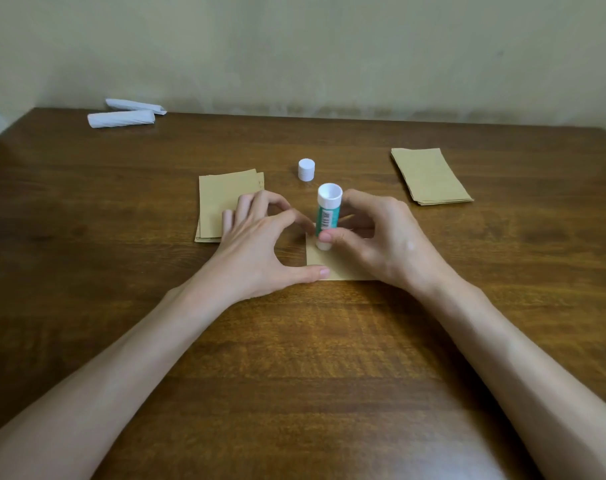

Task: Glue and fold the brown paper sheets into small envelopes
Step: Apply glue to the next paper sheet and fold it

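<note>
A brown paper sheet lies on the wooden table in front of me. My right hand grips a green and white glue stick, held upside down with its tip down on the sheet. My left hand spreads its thumb and fingertips onto the sheet's left edge and holds it flat. The glue stick's white cap stands behind. One pile of brown paper sits to the left, partly under my left hand. Another brown paper stack lies at the right.
Two white folded paper bundles lie at the table's far left, close to the pale wall. The table's back edge runs along that wall.
</note>
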